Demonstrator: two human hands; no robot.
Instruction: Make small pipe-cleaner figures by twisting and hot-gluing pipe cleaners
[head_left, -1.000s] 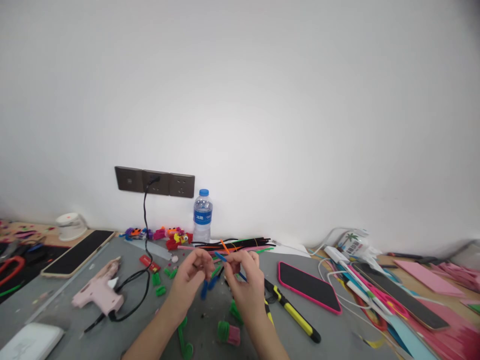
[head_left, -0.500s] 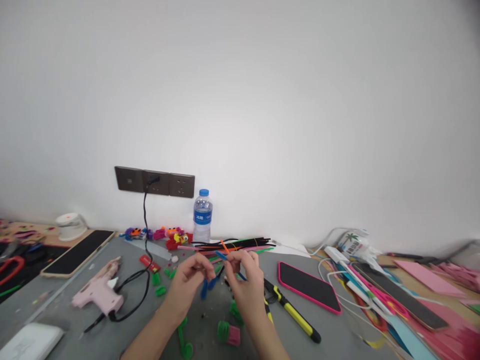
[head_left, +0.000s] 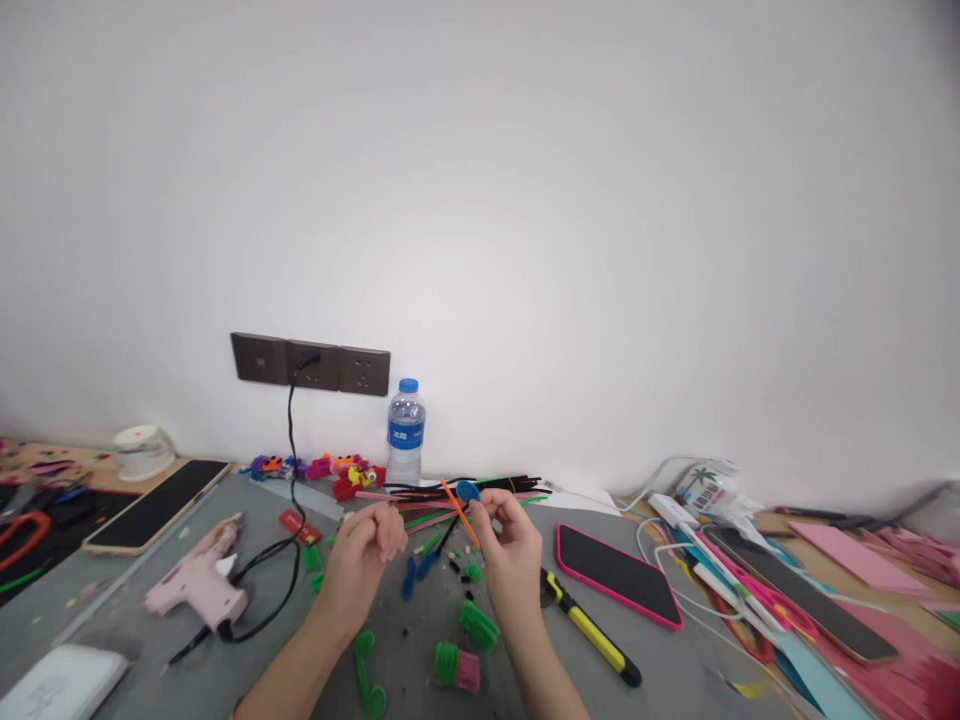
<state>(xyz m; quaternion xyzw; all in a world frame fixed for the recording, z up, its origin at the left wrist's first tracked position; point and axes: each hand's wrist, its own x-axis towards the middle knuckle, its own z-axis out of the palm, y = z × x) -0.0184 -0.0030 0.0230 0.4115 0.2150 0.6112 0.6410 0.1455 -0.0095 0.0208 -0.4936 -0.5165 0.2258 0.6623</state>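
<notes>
Pinched between the thumb and fingers of my right hand is a small flat blue coil, held up above the table. My left hand is apart from it on the left, its fingers curled together; whether anything is inside is hidden. An orange pipe cleaner lies just behind the blue coil. Between the hands on the grey mat are two dark blue fuzzy pieces. Below are a green fuzzy roll, a green-and-pink bundle and a green strip with coiled ends.
A pink glue gun with a black cord lies at left. A water bottle stands against the wall beside a pile of pipe cleaners. Right of my hand are a yellow-and-black handled tool and a pink-cased phone.
My left hand has drawn away to the left and curled up. My right hand has risen slightly to the right, turning the blue coil so its flat face shows.
</notes>
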